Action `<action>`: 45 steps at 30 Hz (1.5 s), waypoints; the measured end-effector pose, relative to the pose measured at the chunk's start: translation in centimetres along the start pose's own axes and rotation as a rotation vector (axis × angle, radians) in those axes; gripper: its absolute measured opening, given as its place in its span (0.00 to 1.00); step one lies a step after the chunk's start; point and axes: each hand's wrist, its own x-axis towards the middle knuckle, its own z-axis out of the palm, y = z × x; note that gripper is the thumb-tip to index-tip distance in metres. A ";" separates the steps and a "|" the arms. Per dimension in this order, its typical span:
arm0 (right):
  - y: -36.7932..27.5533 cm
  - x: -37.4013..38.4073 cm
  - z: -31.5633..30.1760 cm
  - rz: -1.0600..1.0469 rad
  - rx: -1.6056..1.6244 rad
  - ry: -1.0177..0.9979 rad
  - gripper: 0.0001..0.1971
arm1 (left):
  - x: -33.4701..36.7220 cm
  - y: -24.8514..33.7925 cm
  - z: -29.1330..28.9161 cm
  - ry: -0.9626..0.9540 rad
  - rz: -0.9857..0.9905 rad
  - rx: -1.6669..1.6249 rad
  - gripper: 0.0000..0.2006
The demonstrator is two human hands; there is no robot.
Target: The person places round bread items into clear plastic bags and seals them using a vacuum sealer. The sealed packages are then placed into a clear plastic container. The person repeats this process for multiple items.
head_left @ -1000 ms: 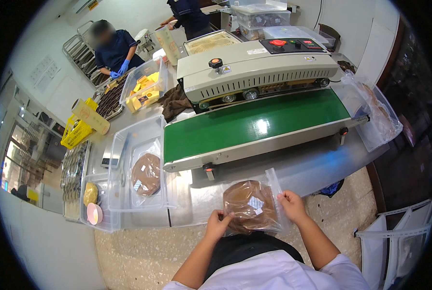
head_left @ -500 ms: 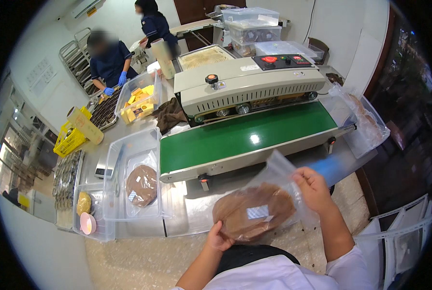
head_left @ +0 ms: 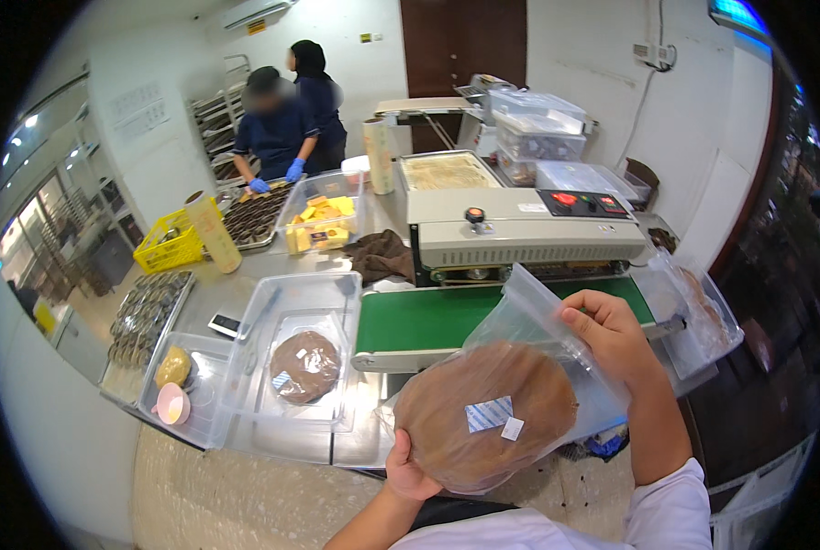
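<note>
Between my hands is a clear plastic bag (head_left: 526, 301) with a flat, round brown disc (head_left: 447, 385) inside; it looks like dough or a cake layer, I cannot tell which. A blue-and-white sachet (head_left: 489, 414) and a small white square (head_left: 513, 429) show on the disc. My left hand (head_left: 410, 469) is closed on the bag's lower left edge. My right hand (head_left: 606, 332) pinches its upper right side, near the open-looking end. Behind the bag stands a conveyor bag sealer (head_left: 520, 234) with a green belt (head_left: 428, 316), partly covered by the bag.
Left of the sealer, a clear tub (head_left: 265, 316) holds another bagged brown disc (head_left: 307, 367). Beside it sits a shallow tub (head_left: 204, 367) with a pink cup (head_left: 172, 403). A bag-filled tub (head_left: 717, 321) stands at right. Two co-workers (head_left: 277, 133) are at the far left.
The bag has risen closer to me, and its disc now faces me more fully. My view has tilted up, showing more of the room. Both hands keep their hold.
</note>
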 end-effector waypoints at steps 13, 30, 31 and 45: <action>8.7 4.9 13.0 0.259 0.876 -0.503 0.33 | -3.8 12.5 -10.6 0.229 0.236 -0.046 0.31; 15.8 16.3 45.0 0.542 1.123 0.111 0.16 | 8.9 33.7 -27.6 0.659 0.127 0.398 0.20; 16.9 17.2 45.1 0.623 1.085 0.126 0.16 | 10.4 33.7 -28.8 0.663 0.163 0.421 0.18; 18.4 14.2 45.9 -0.142 -1.169 -0.526 0.30 | 15.5 30.5 -34.8 0.912 -0.115 1.498 0.33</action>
